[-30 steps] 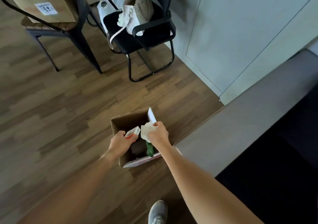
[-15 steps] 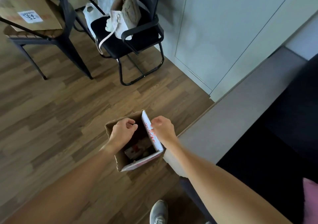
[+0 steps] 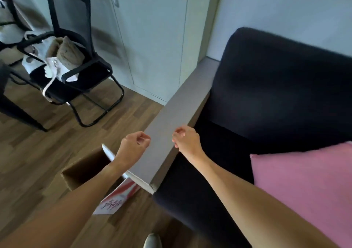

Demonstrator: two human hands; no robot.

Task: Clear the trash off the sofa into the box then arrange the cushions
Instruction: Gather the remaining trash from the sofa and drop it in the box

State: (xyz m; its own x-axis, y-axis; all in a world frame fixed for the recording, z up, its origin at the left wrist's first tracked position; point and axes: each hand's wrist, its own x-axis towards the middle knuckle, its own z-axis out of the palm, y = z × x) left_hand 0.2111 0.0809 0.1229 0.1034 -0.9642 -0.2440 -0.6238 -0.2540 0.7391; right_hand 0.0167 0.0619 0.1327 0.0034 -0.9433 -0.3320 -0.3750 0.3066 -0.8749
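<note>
Both hands are hanging in the air with nothing in them. The left hand is hovering above the box with its fingers curled loosely inward, and the right hand is floating over the sofa's grey armrest, fingers likewise half-curled and gripping nothing. Neither is touching any surface.

The box is sitting open on the wooden floor, pressed close beside the armrest, which is probably why it is parked there: trash can be dropped in from the seat without walking. Its white flap with red print is folding outward toward the viewer, and the left forearm is hiding most of the opening, so the contents cannot be made out.

The sofa is showing a dark seat and backrest with no trash visible on the part in view. One pink cushion is lying flat on the seat at the right, well apart from the hands and running out of the picture.

Judging by the bare seat and the empty hands, the clearing part seems to be done or nearly so, and the cushion work is likely coming up; the right hand is sitting nearer the cushion for that reach. A black chair holding bags is standing against the cupboards, away from the job.
</note>
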